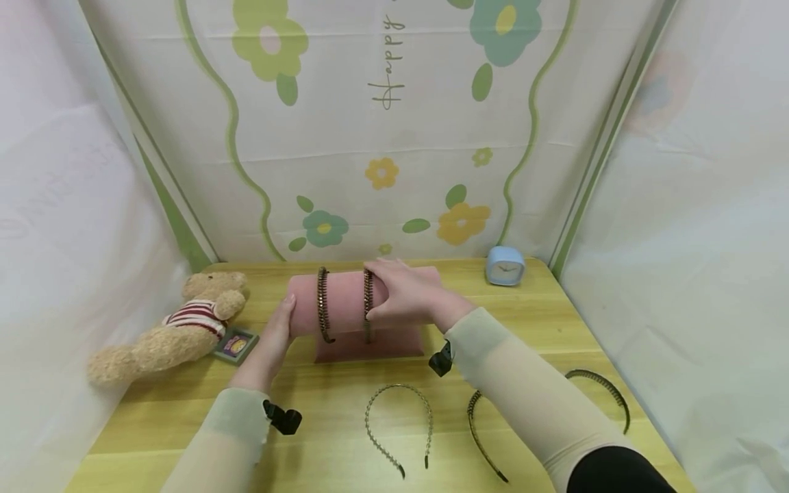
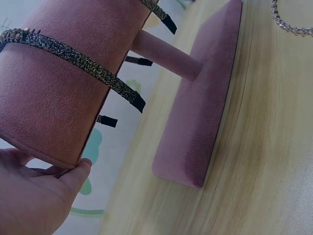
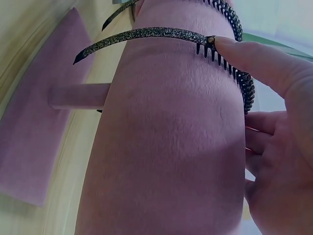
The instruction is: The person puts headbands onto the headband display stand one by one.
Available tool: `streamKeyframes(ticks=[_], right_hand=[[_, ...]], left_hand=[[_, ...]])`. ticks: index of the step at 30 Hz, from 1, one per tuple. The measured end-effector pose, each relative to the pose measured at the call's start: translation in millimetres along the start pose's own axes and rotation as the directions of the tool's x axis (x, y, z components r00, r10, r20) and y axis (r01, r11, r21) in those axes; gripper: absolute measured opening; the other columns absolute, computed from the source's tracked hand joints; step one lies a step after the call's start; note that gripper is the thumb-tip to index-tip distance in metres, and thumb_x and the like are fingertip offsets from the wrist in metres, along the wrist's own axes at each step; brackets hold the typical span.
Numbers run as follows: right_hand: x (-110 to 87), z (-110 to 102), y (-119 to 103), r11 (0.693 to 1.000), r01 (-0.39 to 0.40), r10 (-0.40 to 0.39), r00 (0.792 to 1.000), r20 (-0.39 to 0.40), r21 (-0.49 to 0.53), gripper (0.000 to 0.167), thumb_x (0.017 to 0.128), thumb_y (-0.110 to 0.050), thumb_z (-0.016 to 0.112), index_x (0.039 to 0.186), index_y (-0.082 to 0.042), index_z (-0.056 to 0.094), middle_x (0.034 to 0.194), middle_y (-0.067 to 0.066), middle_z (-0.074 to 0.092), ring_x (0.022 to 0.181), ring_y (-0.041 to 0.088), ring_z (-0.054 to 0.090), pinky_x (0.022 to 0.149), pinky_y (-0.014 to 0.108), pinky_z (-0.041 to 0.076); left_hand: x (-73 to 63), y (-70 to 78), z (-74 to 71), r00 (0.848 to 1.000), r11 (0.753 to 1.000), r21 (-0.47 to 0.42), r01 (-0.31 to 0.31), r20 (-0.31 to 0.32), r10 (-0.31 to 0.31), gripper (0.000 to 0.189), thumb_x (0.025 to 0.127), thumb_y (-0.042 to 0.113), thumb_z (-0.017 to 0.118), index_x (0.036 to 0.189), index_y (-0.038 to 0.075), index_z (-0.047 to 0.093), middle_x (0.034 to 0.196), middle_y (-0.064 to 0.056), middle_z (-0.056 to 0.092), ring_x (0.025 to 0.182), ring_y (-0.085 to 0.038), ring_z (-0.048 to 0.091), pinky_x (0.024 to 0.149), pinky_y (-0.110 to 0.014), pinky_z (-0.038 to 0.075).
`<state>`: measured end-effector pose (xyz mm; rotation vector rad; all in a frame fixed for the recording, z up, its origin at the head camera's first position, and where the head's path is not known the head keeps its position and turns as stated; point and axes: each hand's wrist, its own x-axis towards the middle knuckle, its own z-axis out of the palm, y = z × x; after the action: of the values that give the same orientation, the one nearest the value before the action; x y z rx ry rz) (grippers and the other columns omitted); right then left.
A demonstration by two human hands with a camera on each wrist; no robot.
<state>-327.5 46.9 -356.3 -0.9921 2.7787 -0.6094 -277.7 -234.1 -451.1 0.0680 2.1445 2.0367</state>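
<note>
A pink velvety headband stand (image 1: 345, 305) has a thick horizontal roll on a short post above a flat base (image 2: 195, 103). My left hand (image 1: 274, 342) grips the roll's left end, with thumb and fingers at its rim in the left wrist view. Two dark toothed headbands sit around the roll. One headband (image 1: 323, 305) is near the left end, apart from both hands. My right hand (image 1: 409, 294) holds the other headband (image 3: 146, 33) near the middle. Its thumb (image 3: 239, 51) presses on the band; some fingers are partly hidden behind the roll.
On the wooden table in front lie a beaded headband (image 1: 399, 387) and a dark headband (image 1: 477, 435). Another dark band (image 1: 607, 385) shows beyond the right forearm. At left are a teddy bear (image 1: 179, 329) and a small framed picture (image 1: 236, 344); a blue clock (image 1: 505, 266) stands back right.
</note>
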Motion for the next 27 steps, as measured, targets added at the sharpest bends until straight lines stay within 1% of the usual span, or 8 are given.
streamKeyframes(ticks=[6,13,20,25,27], right_hand=[[4.7,4,-4,1.000,-0.002,0.002,1.000,0.013,0.018,0.097,0.079,-0.045,0.076,0.158,-0.020,0.025,0.160,-0.002,0.026,0.148,0.016,0.011,0.118,0.036,0.014],[8.3,4,-8,1.000,0.001,-0.001,1.000,0.020,0.008,0.097,0.079,-0.043,0.076,0.158,-0.019,0.025,0.160,-0.005,0.026,0.148,0.013,0.012,0.119,0.034,0.004],[13.0,5,-12,1.000,0.022,-0.022,0.999,0.043,0.001,0.098,0.080,-0.040,0.076,0.158,-0.018,0.023,0.161,-0.004,0.024,0.148,0.014,0.013,0.120,0.041,0.001],[16.0,7,-16,1.000,0.009,-0.010,0.998,0.070,0.014,0.099,0.080,-0.038,0.075,0.159,-0.020,0.019,0.162,-0.006,0.020,0.148,0.012,0.010,0.118,0.036,-0.003],[16.6,7,-16,1.000,0.006,-0.007,0.997,0.074,0.015,0.100,0.079,-0.038,0.075,0.160,-0.021,0.018,0.162,-0.006,0.019,0.148,0.010,0.009,0.118,0.036,-0.003]], left_hand=[[1.6,-1.3,0.4,1.000,1.000,-0.015,-0.011,-0.007,0.011,0.083,0.100,0.067,0.022,0.160,0.014,0.003,0.164,-0.008,0.009,0.148,-0.026,0.012,0.119,-0.047,0.012],[2.2,-1.4,0.1,1.000,1.000,-0.013,-0.011,-0.014,0.011,0.084,0.099,0.068,0.022,0.160,0.013,0.003,0.164,-0.009,0.010,0.148,-0.027,0.013,0.119,-0.046,0.013],[2.3,0.4,0.1,0.999,1.000,-0.005,0.027,-0.022,-0.027,0.087,0.097,0.072,0.023,0.160,0.016,0.003,0.164,-0.008,0.008,0.148,-0.026,0.011,0.119,-0.046,0.011],[1.6,1.4,0.4,0.999,0.999,-0.014,0.029,-0.020,-0.029,0.085,0.098,0.071,0.023,0.160,0.018,0.003,0.164,-0.007,0.009,0.148,-0.026,0.012,0.119,-0.046,0.011],[1.6,0.9,0.6,1.000,1.000,-0.017,0.025,-0.019,-0.025,0.084,0.098,0.070,0.023,0.160,0.017,0.003,0.164,-0.007,0.009,0.148,-0.026,0.012,0.119,-0.046,0.011]])
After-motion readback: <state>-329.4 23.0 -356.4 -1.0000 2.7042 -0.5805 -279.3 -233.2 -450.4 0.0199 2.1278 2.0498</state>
